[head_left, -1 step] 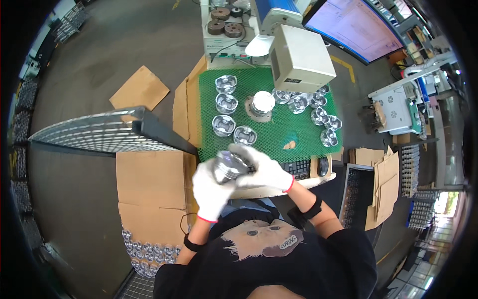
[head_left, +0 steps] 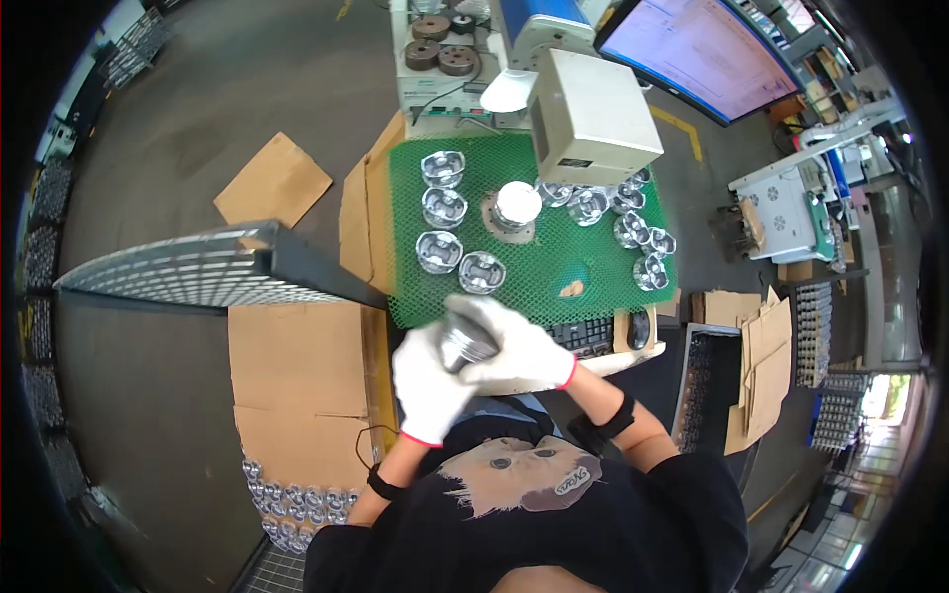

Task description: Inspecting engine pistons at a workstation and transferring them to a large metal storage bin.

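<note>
Head view: both gloved hands clasped on one shiny metal piston (head_left: 467, 343), held at chest height over near edge of green mesh mat (head_left: 554, 282). Left hand (head_left: 427, 387) cupping from below, right hand (head_left: 514, 348) wrapped over top. Slip risk: smooth metal in cotton gloves, could drop onto keyboard (head_left: 585, 334) or knock nearest piston on mat (head_left: 481, 271).
</note>
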Motion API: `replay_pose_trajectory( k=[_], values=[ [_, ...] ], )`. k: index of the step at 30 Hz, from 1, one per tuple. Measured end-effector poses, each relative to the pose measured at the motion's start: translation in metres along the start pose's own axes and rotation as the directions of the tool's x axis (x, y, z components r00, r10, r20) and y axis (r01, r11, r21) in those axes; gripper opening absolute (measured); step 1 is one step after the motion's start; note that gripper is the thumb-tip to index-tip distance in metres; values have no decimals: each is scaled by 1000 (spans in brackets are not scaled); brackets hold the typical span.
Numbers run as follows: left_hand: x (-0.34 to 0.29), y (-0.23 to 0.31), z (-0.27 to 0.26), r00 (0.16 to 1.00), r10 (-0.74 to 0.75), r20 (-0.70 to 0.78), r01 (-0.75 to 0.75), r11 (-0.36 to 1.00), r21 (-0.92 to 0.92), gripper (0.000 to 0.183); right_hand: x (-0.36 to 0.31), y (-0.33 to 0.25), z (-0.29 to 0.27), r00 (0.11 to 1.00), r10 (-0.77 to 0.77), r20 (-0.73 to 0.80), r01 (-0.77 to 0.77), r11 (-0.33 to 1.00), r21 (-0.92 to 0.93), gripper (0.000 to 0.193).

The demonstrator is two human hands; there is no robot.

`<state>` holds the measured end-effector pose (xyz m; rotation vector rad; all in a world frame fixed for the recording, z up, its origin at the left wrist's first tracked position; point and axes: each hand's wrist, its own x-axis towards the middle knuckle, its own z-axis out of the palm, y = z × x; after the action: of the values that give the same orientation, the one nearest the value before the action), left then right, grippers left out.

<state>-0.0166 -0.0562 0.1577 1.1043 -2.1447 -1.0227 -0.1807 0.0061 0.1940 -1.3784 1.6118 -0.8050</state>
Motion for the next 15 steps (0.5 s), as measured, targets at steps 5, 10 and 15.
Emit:
replay_pose_trajectory(
  k=[5, 10, 15],
  values=[
    [14, -20, 38, 664, -138, 735, 81, 990, 113, 59, -49, 136, 38, 922, 317, 220, -313, 283, 907, 60],
    [111, -34, 61, 979, 191, -71, -162, 939, 303, 59, -112, 162, 22, 796, 575, 189, 87, -418, 904, 49],
    [199, -28, 161, 937, 229, 264, -322, 859, 398, 79, -130, 170, -15, 777, 620, 110, 197, -404, 893, 55]
  ],
)
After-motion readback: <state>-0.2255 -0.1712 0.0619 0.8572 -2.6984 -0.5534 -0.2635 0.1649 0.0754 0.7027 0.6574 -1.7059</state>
